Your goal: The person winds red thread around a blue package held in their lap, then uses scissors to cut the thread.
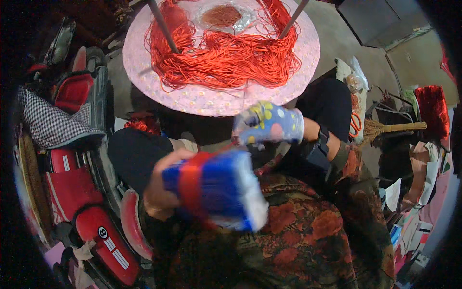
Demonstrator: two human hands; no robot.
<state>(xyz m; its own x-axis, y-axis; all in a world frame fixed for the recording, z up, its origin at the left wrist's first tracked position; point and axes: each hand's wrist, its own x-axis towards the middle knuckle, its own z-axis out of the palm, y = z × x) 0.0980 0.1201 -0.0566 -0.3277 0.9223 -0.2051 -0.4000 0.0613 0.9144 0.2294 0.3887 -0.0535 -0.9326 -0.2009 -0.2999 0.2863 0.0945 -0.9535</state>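
Observation:
My left hand [161,185] grips a thick blue and white block [226,192], blurred, with red thread wound in a band around it. My right hand [269,126] wears a bluish glove with yellow dots and is closed just above the block, apparently pinching a strand of red thread [236,142] that runs toward the block. A big loose heap of red thread [226,58] lies on a round pink tray [211,103] in front of my knees, looped around two upright rods [163,26].
A clear bag of brownish thread [221,17] lies at the tray's far side. A red and black vehicle [82,192] stands at my left, with a checked cloth [50,123] on it. A broom [390,129], papers and red tassels [430,108] lie at the right.

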